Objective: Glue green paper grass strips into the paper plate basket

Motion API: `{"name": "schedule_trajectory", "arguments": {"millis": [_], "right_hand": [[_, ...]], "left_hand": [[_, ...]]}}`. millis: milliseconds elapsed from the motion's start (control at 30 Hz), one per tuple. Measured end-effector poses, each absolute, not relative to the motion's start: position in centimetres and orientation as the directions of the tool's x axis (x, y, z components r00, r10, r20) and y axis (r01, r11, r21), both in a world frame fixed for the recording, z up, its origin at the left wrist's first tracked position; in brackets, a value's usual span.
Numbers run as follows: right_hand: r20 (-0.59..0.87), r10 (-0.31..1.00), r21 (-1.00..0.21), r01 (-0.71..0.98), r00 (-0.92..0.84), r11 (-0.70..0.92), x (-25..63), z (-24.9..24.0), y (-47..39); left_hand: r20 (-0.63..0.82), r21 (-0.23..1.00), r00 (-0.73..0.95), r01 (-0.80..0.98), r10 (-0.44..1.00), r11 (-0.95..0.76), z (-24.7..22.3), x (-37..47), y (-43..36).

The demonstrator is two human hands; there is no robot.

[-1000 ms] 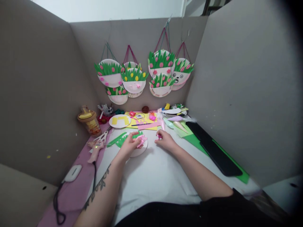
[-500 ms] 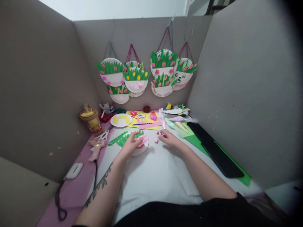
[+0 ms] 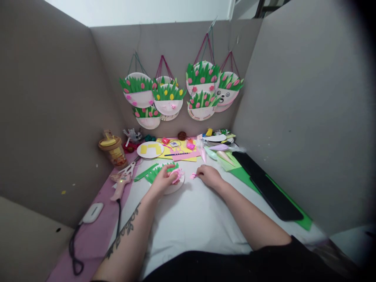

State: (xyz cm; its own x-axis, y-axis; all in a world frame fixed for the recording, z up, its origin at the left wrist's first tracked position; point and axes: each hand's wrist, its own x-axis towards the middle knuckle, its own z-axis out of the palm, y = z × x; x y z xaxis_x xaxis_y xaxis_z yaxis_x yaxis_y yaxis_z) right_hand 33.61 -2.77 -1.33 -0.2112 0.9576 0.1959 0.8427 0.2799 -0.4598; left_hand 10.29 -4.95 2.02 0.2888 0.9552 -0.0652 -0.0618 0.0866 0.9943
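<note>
Grey booth panels (image 3: 176, 43) all round, with a wrinkled white sheet (image 3: 194, 223) laid over the surface under both hands. A soft-looking, light pink lump (image 3: 177, 175) is held in the left hand (image 3: 163, 179), thumb and fingers closed around it, right above a round white plate with green grass-like blades (image 3: 173, 190). It looks light and squishy, probably easy to dent, so it'd be best held loosely by the thicker middle. A tiny pink piece (image 3: 192, 176) sits just by the fingertips of the right hand (image 3: 210, 176), which are bunched in narrow; whether anything is actually pinched there can't be told. That one looks fragile, so a light grip at the edge would do. The sheet seems a bit loose and might ruck up if leaned on. A pale pink glue gun (image 3: 119, 188) is parked to the left of the left hand, a flat black case (image 3: 273, 194) lies out past the right one, and flower-trimmed white plates (image 3: 143, 100) are hung up beyond both hands
</note>
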Motion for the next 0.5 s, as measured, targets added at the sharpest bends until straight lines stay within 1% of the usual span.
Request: {"name": "schedule_trajectory", "arguments": {"millis": [67,100,167,233,300,367,500], "right_hand": [[0.192,0.955,-0.444,0.849,-0.224,0.288,33.4,-1.0,-2.9],[0.22,0.95,-0.448,0.843,-0.22,0.299,33.3,-0.7,-3.2],[0.353,0.916,-0.501,0.788,-0.192,0.358,32.8,0.2,-4.0],[0.536,0.833,-0.577,0.66,-0.137,0.481,32.1,1.3,-5.2],[0.638,0.76,-0.594,0.546,-0.126,0.59,31.0,2.1,-6.4],[0.666,0.73,-0.59,0.492,-0.151,0.64,30.0,2.4,-7.3],[0.673,0.728,-0.604,0.472,-0.129,0.642,28.6,2.0,-7.8]], "left_hand": [[-0.05,0.996,0.317,-0.052,0.947,0.07,2.1,10.3,-5.0],[-0.041,0.997,0.328,-0.048,0.944,0.06,2.1,10.3,-5.1],[-0.02,0.998,0.331,-0.052,0.943,0.04,2.1,10.5,-5.1],[0.006,0.997,0.323,-0.078,0.946,0.02,2.0,10.7,-5.2],[0.03,0.993,0.316,-0.116,0.948,0.007,1.8,11.0,-5.3],[0.055,0.989,0.303,-0.147,0.951,-0.011,1.6,11.3,-5.4],[0.089,0.987,0.28,-0.156,0.956,-0.046,1.1,11.8,-5.5]]}}
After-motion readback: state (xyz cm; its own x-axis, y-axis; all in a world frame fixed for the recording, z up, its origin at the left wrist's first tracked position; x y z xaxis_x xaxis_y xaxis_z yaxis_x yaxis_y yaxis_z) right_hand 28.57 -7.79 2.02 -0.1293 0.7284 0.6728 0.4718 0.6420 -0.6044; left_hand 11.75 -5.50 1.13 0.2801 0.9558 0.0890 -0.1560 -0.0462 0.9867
